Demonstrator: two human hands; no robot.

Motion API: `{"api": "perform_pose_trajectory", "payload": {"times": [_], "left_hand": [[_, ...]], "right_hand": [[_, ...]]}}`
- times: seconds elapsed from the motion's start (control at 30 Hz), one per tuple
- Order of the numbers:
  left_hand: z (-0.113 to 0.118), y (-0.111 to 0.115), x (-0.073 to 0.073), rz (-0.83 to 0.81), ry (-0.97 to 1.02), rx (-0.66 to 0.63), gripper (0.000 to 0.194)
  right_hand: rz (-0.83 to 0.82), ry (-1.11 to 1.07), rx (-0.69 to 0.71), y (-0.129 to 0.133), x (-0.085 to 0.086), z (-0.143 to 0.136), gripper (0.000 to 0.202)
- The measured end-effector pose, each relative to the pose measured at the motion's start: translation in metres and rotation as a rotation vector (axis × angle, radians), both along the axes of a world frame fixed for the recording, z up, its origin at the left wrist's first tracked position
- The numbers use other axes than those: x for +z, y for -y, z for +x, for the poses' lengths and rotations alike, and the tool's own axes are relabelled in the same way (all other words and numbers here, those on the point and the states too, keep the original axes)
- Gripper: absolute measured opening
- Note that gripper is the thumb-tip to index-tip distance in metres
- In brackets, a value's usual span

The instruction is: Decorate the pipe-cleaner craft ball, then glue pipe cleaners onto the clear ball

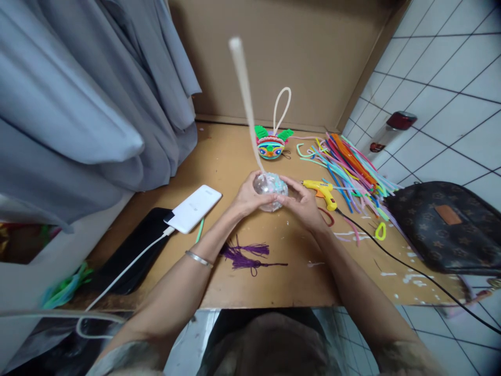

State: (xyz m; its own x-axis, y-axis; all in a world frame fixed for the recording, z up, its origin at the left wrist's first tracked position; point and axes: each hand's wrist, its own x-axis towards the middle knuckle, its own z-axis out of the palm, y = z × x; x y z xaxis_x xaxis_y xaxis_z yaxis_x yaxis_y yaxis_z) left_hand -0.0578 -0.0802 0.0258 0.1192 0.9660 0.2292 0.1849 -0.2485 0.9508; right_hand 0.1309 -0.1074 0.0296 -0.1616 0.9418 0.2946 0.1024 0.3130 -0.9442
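Observation:
Between my two hands is a clear round ball (270, 183) with pale, shiny bits on or inside it. A long cream stick or stem (246, 94) rises from it, leaning up and to the left. My left hand (250, 197) curls around the ball's left side, thumb across the front. On the right side, my right hand (299, 203) has its fingers and thumb on the ball. Behind it stands a colourful animal-head ornament (271, 148) with green ears and a cream loop. A yellow glue gun (323, 193) lies just right of my right hand.
Many coloured pipe cleaners (348, 167) are heaped at the back right, beside a dark patterned bag (446, 227). Purple tassels (250, 257) lie in front of me. A white power bank (197, 209) with a cable and a black tablet-like slab (133, 253) rest at left.

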Motion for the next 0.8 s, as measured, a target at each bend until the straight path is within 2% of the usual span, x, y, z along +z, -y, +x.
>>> {"api": "perform_pose_trajectory", "payload": {"times": [0.17, 0.37, 0.8], "left_hand": [[-0.001, -0.002, -0.004, -0.016, 0.049, -0.045, 0.089], [-0.003, -0.004, -0.008, -0.017, 0.072, -0.057, 0.078], [0.001, 0.0, -0.005, -0.011, 0.056, -0.024, 0.076]], "right_hand": [[-0.001, -0.016, 0.0, -0.001, -0.005, -0.003, 0.068], [0.018, -0.034, -0.05, -0.003, -0.011, -0.005, 0.066], [0.049, -0.01, -0.096, -0.001, -0.015, -0.009, 0.063]]}}
